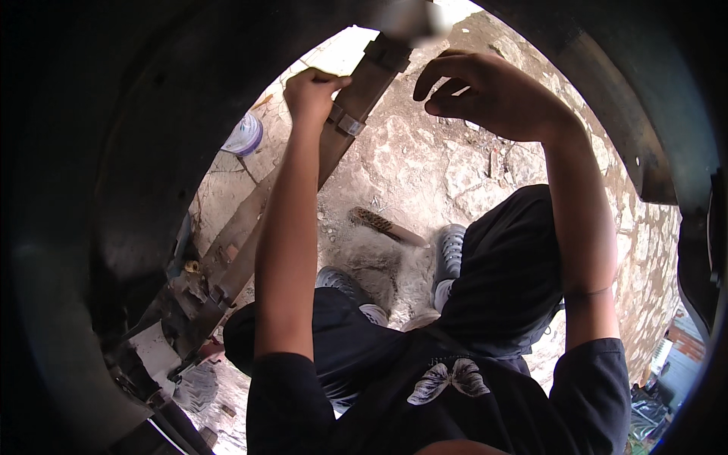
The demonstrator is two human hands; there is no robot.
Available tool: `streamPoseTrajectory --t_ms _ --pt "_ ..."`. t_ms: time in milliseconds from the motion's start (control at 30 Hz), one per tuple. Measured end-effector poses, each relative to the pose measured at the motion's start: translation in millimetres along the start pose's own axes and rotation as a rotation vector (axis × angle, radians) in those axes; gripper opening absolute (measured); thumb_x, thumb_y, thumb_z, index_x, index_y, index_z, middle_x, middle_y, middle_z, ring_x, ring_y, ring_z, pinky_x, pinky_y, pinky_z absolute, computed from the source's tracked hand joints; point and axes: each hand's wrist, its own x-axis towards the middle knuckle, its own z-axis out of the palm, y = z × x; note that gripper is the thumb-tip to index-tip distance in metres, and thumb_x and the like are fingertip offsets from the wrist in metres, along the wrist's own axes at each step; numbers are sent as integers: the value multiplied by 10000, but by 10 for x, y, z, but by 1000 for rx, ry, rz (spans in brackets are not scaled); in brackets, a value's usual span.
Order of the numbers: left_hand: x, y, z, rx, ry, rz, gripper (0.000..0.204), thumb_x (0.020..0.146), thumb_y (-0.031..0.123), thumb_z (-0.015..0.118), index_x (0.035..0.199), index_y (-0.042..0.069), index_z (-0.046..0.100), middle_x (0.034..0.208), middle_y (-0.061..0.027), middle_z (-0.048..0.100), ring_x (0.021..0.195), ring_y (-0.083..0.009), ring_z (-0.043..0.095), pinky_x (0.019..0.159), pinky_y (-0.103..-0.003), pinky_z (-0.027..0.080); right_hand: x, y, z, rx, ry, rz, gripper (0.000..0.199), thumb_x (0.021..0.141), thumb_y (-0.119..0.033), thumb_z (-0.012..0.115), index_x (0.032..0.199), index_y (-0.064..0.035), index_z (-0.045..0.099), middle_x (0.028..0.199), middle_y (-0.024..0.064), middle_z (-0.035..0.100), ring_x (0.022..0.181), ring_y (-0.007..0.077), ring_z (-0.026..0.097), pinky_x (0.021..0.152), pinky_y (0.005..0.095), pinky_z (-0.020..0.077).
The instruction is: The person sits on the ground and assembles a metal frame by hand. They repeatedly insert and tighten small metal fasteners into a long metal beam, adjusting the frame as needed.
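A long brown metal bar point(369, 89), which looks like a vehicle's leaf spring, slopes from the top middle down to the lower left. A bright metal clamp band point(346, 121) wraps around it. My left hand point(309, 95) is at the bar's left edge, above the band. Its fingers are curled in and the thumb reaches over the bar; whatever they may pinch is hidden. To the right of the bar, my right hand point(485, 91) hangs in the air with bent fingers and a gap before the thumb. Nothing shows in it.
A brush-like tool point(387, 226) with a dark speckled head lies on the stony ground point(409, 152) between my shoes. A white and purple bucket point(244, 135) stands at the left. Dark curved metal point(129, 114) surrounds the view. Dark metal parts point(189, 303) crowd the lower left.
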Motion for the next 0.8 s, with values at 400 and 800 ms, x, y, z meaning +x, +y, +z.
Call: streamPoseTrajectory --t_ms 400,800 --pt "-98 -56 -31 -5 -41 -58 298 726 238 958 799 19 770 776 -58 763 694 -149 686 713 -300 533 -90 112 -81 -69 26 40 225 997 -185 700 1184 -59 691 1179 130 707 1071 250 741 925 369 597" --pt "-27 -163 -81 26 -137 -14 337 736 306 949 821 26 782 792 -79 768 710 -172 708 708 -337 541 -67 141 -60 -50 1 59 215 1007 -190 691 1183 -66 696 1178 124 729 1116 246 733 931 380 601"
